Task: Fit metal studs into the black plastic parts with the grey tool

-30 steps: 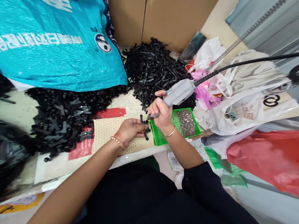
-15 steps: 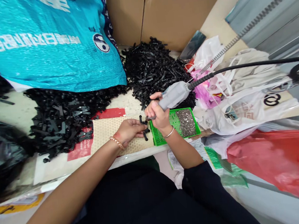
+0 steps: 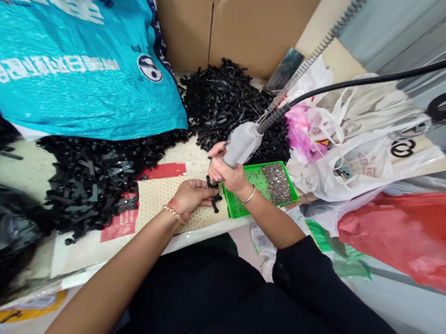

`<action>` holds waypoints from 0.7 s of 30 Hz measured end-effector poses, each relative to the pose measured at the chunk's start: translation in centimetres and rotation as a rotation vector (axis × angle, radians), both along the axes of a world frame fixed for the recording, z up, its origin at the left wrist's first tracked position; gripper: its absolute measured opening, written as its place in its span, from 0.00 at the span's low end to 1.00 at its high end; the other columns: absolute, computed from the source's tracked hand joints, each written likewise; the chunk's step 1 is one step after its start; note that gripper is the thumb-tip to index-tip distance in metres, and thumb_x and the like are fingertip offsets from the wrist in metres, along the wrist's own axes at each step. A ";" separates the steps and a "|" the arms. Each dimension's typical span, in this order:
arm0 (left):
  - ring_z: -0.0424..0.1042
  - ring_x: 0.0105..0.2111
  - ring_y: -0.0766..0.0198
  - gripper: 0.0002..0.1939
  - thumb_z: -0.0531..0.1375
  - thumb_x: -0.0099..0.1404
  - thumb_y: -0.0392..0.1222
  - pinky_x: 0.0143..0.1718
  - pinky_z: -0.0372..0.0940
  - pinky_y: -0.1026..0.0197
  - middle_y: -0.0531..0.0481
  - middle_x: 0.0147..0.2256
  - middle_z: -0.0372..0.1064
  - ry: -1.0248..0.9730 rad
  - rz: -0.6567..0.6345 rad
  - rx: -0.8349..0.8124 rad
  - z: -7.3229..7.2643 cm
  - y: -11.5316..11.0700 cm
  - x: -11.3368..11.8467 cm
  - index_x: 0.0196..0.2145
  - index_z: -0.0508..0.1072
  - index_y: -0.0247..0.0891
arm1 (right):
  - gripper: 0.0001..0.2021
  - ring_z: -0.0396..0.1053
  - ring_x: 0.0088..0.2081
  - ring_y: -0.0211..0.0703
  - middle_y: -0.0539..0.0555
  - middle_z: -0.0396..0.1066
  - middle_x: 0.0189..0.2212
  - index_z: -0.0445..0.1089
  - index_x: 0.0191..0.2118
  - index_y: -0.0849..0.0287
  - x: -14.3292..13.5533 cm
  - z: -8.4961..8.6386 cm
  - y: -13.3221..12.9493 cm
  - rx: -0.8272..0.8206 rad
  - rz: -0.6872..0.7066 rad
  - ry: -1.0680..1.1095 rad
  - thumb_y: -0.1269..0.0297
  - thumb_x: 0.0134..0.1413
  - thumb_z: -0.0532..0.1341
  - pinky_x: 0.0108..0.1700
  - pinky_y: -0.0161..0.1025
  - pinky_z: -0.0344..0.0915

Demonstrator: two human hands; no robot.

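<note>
My left hand pinches a small black plastic part at the right end of a beige honeycomb-patterned mat. Wrapped round a grey electric screwdriver, my right hand is just above that part. The tool slants down to the left, and its tip is hidden by my fingers. Beside my right wrist lies a green perforated tray with small metal screws heaped in its right half.
Black plastic parts are heaped behind my hands and at the left. A blue sack lies over the left heap. Plastic bags crowd the right. A coiled cord and black cable run to the tool.
My right hand and the screwdriver have shifted slightly left, and the tool stands somewhat steeper. The black part in my left hand has turned a little.
</note>
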State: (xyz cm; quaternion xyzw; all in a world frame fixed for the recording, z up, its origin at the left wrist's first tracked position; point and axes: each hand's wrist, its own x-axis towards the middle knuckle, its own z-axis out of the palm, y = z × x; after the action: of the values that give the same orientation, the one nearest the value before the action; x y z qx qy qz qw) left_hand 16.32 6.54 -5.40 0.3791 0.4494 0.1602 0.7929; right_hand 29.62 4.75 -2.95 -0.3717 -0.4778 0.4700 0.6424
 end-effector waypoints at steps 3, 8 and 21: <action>0.74 0.24 0.67 0.14 0.76 0.44 0.34 0.29 0.73 0.64 0.50 0.25 0.75 -0.021 -0.011 0.004 0.0 0.0 0.1 0.24 0.75 0.31 | 0.18 0.51 0.15 0.30 0.36 0.53 0.15 0.61 0.44 0.52 0.4 1.2 -0.3 0.008 -0.086 -0.004 0.49 0.54 0.66 0.21 0.33 0.56; 0.74 0.24 0.67 0.12 0.75 0.49 0.33 0.30 0.73 0.64 0.48 0.25 0.76 0.017 0.000 0.003 0.4 -0.1 0.2 0.25 0.74 0.31 | 0.15 0.50 0.15 0.30 0.36 0.49 0.15 0.61 0.42 0.51 2.6 2.6 -0.3 0.078 -0.386 0.042 0.51 0.56 0.64 0.22 0.33 0.55; 0.74 0.22 0.68 0.11 0.71 0.56 0.29 0.28 0.74 0.65 0.49 0.25 0.76 0.053 0.025 -0.014 1.0 -0.2 0.3 0.27 0.72 0.32 | 0.18 0.51 0.15 0.29 0.36 0.52 0.14 0.62 0.41 0.53 4.0 -1.7 0.6 -0.131 -0.419 0.034 0.52 0.49 0.66 0.21 0.32 0.55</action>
State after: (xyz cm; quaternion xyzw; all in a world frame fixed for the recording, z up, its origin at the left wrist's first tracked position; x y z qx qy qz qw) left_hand 16.58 6.35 -4.36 0.3721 0.4759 0.1568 0.7813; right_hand 33.65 5.35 -4.61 -0.4956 -0.3478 0.3625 0.7085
